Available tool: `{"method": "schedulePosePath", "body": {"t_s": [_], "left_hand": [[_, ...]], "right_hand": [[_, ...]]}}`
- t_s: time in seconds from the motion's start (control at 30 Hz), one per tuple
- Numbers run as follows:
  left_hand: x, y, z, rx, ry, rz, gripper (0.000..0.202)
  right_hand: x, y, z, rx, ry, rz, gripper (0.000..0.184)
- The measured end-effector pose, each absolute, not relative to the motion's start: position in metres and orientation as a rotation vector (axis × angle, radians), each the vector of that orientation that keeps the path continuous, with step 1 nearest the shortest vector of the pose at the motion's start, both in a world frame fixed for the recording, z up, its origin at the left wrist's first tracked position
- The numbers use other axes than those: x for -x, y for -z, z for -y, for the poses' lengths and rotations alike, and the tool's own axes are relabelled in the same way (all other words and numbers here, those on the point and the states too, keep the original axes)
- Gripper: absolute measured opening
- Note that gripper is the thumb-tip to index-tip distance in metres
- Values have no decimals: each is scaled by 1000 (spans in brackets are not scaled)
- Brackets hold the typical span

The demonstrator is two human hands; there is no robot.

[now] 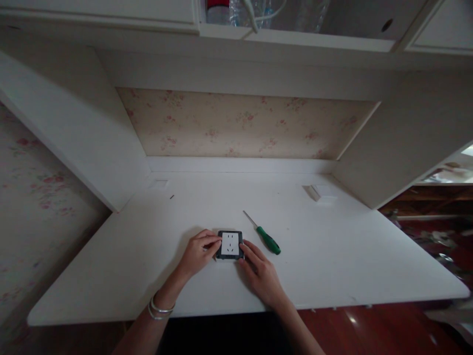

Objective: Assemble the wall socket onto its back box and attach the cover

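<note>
A square wall socket [229,244] with a white face and dark frame lies flat on the white desk [332,266]. My left hand [197,252] pinches its left edge with curled fingers. My right hand [260,276] rests against its right and lower edge, fingers pressed on the frame. A screwdriver [264,235] with a green handle and thin metal shaft lies just right of the socket, apart from both hands. Two silver bangles [159,309] sit on my left wrist.
A small white block [322,192] lies at the back right of the desk. A tiny dark speck, perhaps a screw [172,196], sits at the back left. Floral wallpaper backs the alcove; a shelf with bottles [244,12] hangs overhead.
</note>
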State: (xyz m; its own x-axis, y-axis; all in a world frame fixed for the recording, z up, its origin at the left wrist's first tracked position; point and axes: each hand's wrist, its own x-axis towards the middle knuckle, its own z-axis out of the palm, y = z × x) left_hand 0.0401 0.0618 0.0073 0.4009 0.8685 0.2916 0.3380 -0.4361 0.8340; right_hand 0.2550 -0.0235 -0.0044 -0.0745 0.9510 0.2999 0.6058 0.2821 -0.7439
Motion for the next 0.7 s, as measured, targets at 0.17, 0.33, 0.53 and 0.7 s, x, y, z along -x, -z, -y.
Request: {"method": "schedulePosePath", "body": {"t_s": [0.17,0.33,0.53,0.7], "left_hand": [[-41,-5,-62,-2053,-1028,-1038,19],[-41,-3,-63,-2104,-1045,-1073,14],[-41,-5,-65,-2078,-1018,-1089,12],[-42,-7,-65,-2046,-998,-1098,14]], "right_hand": [[-255,5,23,1412,-564,1775,39],[-255,7,23,1422,-571,1776,39],[-255,6,23,1403,-541,1783,39],[-255,7,23,1414,-541,1773,38]]}}
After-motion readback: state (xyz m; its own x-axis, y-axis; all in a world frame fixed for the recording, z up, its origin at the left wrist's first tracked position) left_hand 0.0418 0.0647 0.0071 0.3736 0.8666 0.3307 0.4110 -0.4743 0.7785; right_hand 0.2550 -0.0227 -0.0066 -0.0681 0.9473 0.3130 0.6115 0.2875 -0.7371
